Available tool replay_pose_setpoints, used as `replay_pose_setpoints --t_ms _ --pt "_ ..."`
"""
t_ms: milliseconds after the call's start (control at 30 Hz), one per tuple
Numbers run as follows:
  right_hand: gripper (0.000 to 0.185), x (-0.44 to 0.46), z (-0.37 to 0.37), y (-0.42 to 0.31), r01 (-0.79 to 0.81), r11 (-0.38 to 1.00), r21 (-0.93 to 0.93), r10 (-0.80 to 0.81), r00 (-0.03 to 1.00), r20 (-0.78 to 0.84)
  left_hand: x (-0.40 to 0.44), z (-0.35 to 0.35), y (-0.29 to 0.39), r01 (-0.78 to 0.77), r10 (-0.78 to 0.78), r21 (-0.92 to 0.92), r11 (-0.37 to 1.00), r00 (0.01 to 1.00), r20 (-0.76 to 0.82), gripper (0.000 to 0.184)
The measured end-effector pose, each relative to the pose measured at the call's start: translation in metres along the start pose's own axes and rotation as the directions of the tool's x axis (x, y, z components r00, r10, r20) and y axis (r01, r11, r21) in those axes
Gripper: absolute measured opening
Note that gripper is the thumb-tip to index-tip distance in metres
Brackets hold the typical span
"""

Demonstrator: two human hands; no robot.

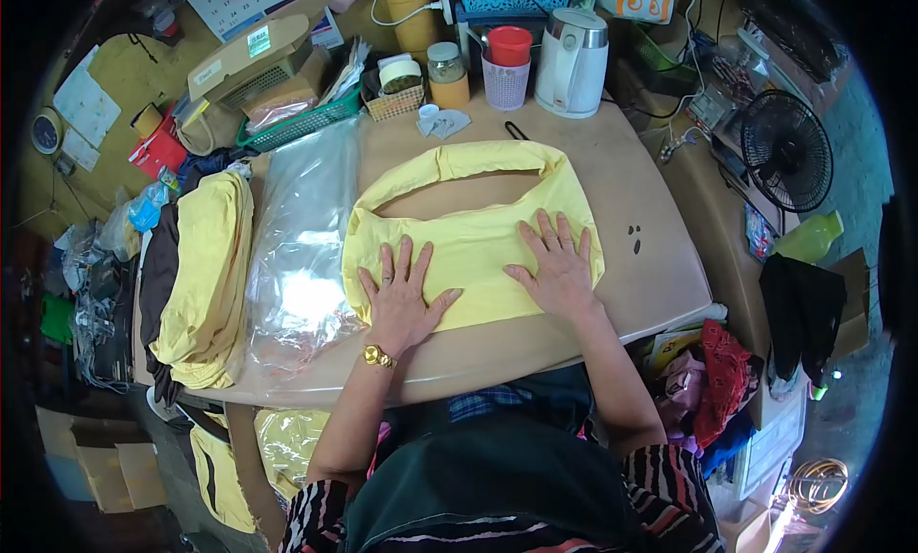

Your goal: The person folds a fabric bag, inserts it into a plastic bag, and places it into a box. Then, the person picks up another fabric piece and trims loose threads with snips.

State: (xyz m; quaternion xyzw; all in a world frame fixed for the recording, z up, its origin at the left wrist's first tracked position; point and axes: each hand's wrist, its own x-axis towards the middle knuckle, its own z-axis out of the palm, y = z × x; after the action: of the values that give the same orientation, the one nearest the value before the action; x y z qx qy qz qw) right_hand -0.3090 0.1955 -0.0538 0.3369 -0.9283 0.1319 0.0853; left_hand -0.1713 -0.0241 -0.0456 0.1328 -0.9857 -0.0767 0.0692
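Observation:
A yellow cloth bag (469, 256) with a wide looped strap lies flat on the table, its strap away from me. My left hand (402, 299) presses flat on its lower left part, fingers spread, a gold watch on the wrist. On the right part of the bag rests my right hand (559, 271), also flat with fingers apart. Clear plastic bags (304, 256) lie just left of the cloth bag. Further left is a folded pile of yellow cloth (206, 276), with dark brown cloth under it.
Along the table's back stand a white kettle (572, 65), a lilac cup (506, 82), a jar (448, 75) and a green basket (301, 127). A black fan (787, 151) stands at the right. Coloured cloths (722, 381) are heaped beside the table's right edge.

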Motion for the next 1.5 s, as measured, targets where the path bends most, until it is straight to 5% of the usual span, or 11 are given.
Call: replay_pose_setpoints --t_ms 500,667,800,867,900,1033,1133,1200,1300,1367,1500 --pt "0.079 -0.037 -0.023 0.002 -0.15 0.977 -0.15 0.141 0.988 -0.067 -0.068 -0.025 0.019 0.078 -0.078 0.006 0.997 0.978 0.194 0.086" --pt "0.075 -0.069 -0.014 -0.05 0.194 0.977 0.088 -0.207 0.963 0.176 -0.067 -0.022 0.019 0.033 -0.036 0.02 0.999 0.977 0.209 0.087" --pt "0.048 -0.075 -0.048 0.056 -0.352 0.897 -0.269 0.308 0.932 -0.191 -0.068 -0.024 0.013 0.027 -0.04 0.052 0.998 0.965 0.26 0.093" --pt "0.042 -0.1 -0.076 0.109 -0.407 0.86 0.308 0.422 0.906 0.02 -0.067 -0.033 0.024 0.027 -0.041 0.053 0.998 0.956 0.29 0.095" --pt "0.042 -0.107 -0.081 0.106 -0.418 0.855 0.309 0.433 0.901 0.021 -0.065 -0.045 0.031 -0.004 0.006 -0.008 1.0 0.937 0.349 0.096" --pt "0.049 -0.112 -0.086 0.081 -0.097 0.867 0.489 0.121 0.992 -0.017 -0.065 -0.049 0.077 -0.351 0.363 -0.098 0.931 0.878 0.313 0.094" --pt "0.018 -0.099 -0.076 0.078 0.179 0.858 0.48 -0.086 0.974 -0.21 -0.056 -0.025 0.072 -0.463 0.451 0.007 0.886 0.866 0.216 0.086" --pt "0.014 -0.09 -0.082 0.075 0.134 0.846 0.517 -0.09 0.99 -0.109 -0.058 -0.031 0.073 -0.517 0.49 0.094 0.851 0.845 0.216 0.08" --pt "0.009 -0.073 -0.08 0.073 0.1 0.81 0.578 -0.113 0.994 -0.014 -0.066 -0.041 0.09 -0.483 0.488 -0.317 0.816 0.87 -0.07 0.072" --pt "0.01 -0.068 -0.075 0.07 0.109 0.782 0.614 -0.127 0.992 -0.014 -0.065 -0.029 0.118 -0.552 0.813 -0.664 0.504 0.563 0.149 0.071" --pt "0.007 -0.064 -0.069 0.075 0.104 0.841 0.531 -0.183 0.978 0.098 -0.048 -0.001 0.156 -0.697 0.731 -0.339 0.632 0.682 -0.041 0.074"
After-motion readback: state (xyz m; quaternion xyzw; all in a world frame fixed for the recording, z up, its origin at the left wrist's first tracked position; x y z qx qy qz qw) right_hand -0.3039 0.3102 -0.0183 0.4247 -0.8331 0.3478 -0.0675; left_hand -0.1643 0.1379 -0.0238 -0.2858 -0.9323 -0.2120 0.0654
